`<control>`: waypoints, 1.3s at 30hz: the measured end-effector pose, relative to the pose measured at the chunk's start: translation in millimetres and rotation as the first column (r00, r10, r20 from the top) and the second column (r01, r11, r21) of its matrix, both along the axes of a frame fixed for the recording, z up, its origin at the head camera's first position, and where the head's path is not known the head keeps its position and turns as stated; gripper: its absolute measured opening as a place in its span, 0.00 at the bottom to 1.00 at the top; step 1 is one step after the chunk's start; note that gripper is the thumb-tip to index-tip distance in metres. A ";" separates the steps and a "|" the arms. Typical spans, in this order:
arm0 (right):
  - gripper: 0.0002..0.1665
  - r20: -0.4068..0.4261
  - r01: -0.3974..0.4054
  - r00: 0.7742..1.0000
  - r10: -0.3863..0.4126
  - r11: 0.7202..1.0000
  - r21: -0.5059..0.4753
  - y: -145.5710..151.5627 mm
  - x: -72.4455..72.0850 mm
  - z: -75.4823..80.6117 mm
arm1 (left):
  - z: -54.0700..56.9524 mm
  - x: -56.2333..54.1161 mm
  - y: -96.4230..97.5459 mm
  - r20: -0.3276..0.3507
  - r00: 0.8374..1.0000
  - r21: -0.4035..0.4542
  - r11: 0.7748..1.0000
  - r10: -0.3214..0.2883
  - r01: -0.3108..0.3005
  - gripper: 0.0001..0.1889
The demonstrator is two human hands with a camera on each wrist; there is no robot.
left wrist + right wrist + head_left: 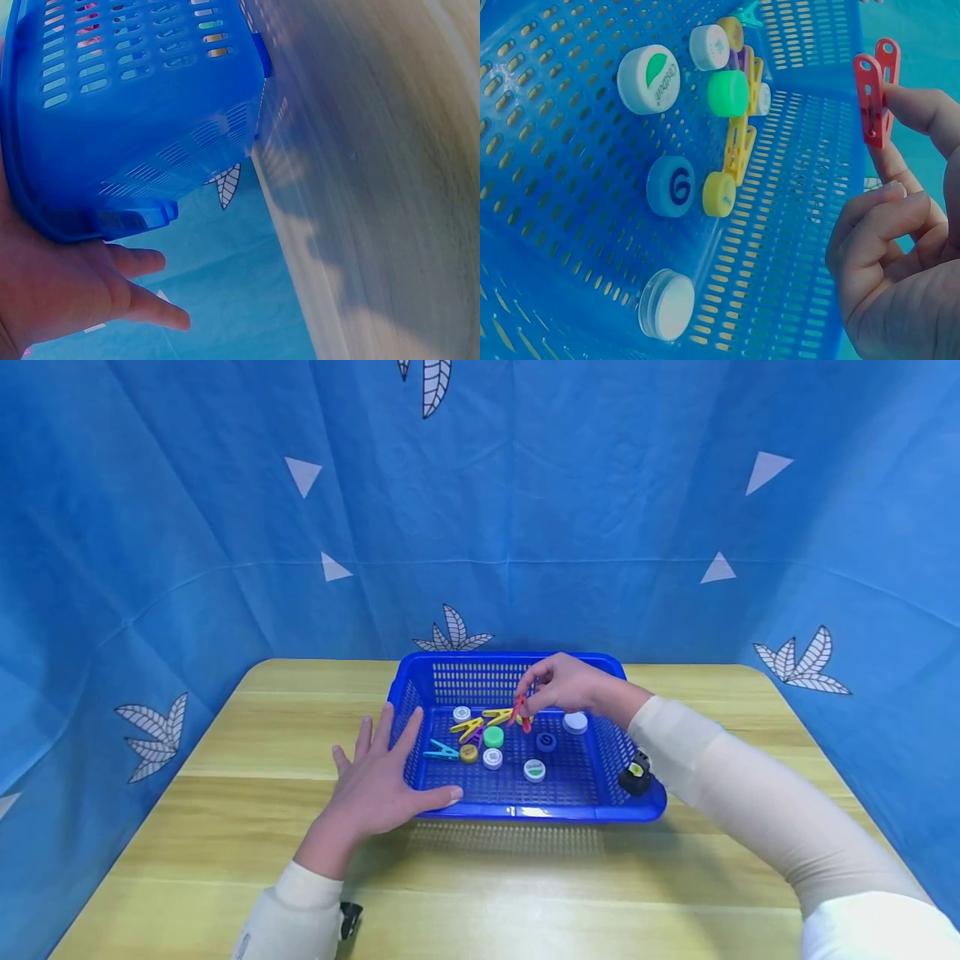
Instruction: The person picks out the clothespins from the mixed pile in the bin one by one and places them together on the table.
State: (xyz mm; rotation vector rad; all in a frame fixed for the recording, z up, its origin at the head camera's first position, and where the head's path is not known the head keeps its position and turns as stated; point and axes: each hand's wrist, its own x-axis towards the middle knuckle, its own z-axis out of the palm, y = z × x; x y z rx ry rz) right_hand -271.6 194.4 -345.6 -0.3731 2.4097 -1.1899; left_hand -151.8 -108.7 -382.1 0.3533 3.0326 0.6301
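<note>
My right hand [564, 683] pinches a red clothespin [873, 97] between thumb and index finger, held above the inside of a blue plastic basket [517, 812]. With fingers spread, my left hand [378, 785] rests on the basket's left rim. Inside lie several bottle caps: a green cap [493, 737], a blue cap [670, 186], a white cap with green print [649, 79], a large white cap [667, 306] and a yellow cap [719, 194] among them. Yellow clothespins [467, 727], a purple clothespin [477, 737] and a turquoise clothespin [442, 751] lie toward the basket's left side.
The basket stands on a light wooden table [510, 893]. A blue cloth [510, 510] with white triangles and leaf prints hangs behind the table and along both sides. Slotted basket walls [150, 97] rise around the caps.
</note>
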 end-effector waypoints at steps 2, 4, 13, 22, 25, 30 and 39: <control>0.17 0.002 0.006 1.000 -0.006 1.000 -0.007 2.9 1.1 2.6 | 0.0 0.3 0.2 0.001 1.000 0.006 1.000 0.000 0.000 0.66; 0.17 0.007 0.015 1.000 -0.014 1.000 -0.020 6.2 2.2 5.2 | -0.5 0.4 0.5 0.002 1.000 0.011 1.000 -0.001 0.001 0.66; 0.19 -0.019 0.052 0.998 -0.052 0.998 -0.033 26.6 7.8 19.3 | -1.0 -0.4 1.8 -0.011 1.000 0.001 1.000 -0.011 0.011 0.66; 0.21 -0.024 0.085 0.996 -0.086 0.996 -0.038 58.5 15.9 29.8 | 1.1 0.5 2.1 -0.008 1.000 0.008 1.000 -0.008 0.008 0.65; 0.21 -0.020 0.107 0.994 -0.108 0.993 -0.047 69.2 18.8 29.2 | 0.9 0.8 2.2 -0.004 1.000 0.009 1.000 -0.002 0.002 0.65; 0.21 -0.020 0.138 0.990 -0.139 0.989 -0.051 84.9 24.3 30.0 | 0.0 0.6 1.9 0.001 1.000 0.004 1.000 -0.001 0.001 0.65; 0.20 -0.034 0.158 0.987 -0.159 0.987 -0.040 106.5 36.1 35.4 | 0.4 0.3 2.3 0.002 1.000 0.007 1.000 -0.001 0.001 0.65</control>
